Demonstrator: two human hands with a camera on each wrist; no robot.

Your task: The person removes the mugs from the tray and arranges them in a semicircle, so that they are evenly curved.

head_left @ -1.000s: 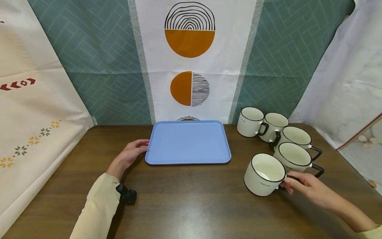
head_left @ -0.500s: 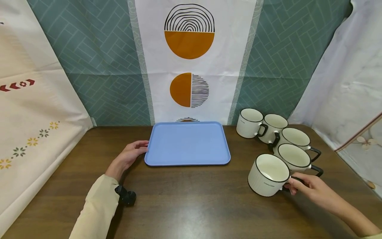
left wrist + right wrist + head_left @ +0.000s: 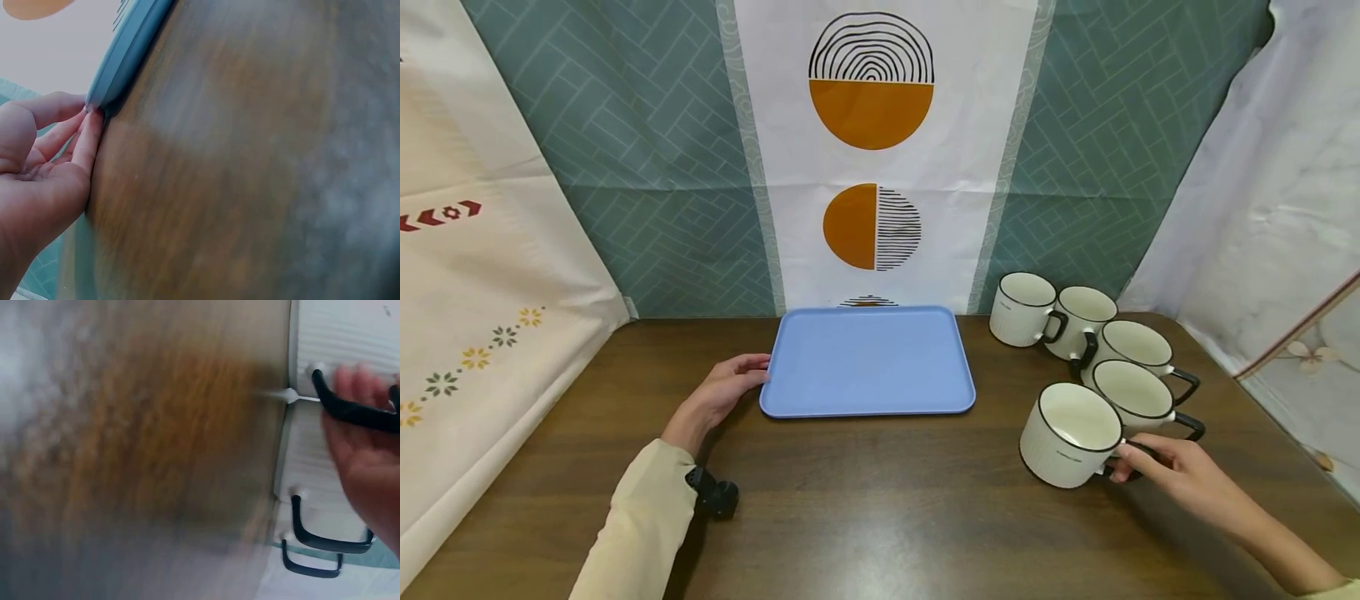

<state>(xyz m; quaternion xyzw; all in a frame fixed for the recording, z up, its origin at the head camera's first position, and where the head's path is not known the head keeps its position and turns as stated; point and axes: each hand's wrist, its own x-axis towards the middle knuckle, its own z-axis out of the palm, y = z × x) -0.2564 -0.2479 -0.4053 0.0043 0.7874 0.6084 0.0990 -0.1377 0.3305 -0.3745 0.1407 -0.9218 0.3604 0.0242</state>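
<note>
My left hand (image 3: 722,393) pinches the left rim of a light blue rectangular tray (image 3: 868,362), which lies flat near the back of the table. In the left wrist view, the thumb and fingertips meet at the tray's edge (image 3: 128,56). On the right, my right hand (image 3: 1183,475) grips the black handle (image 3: 356,415) of a white, black-rimmed enamel-style mug (image 3: 1063,454). This mug stands nearest to me and overlaps the mug behind it (image 3: 1131,404) in the head view. Whether the two touch, I cannot tell. Parts of the right fingers are hidden behind the handle.
Several matching mugs stand in a curved row at the back right, among them the far mug (image 3: 1021,321) and the one beside it (image 3: 1078,329). The brown wooden table (image 3: 865,492) ends at a patterned curtain (image 3: 685,242) behind the tray. White cloths flank both sides.
The held mug has shifted slightly right, closer to the mug behind it, along with my right hand. My left hand and the tray keep their places; the head view has shifted a little.
</note>
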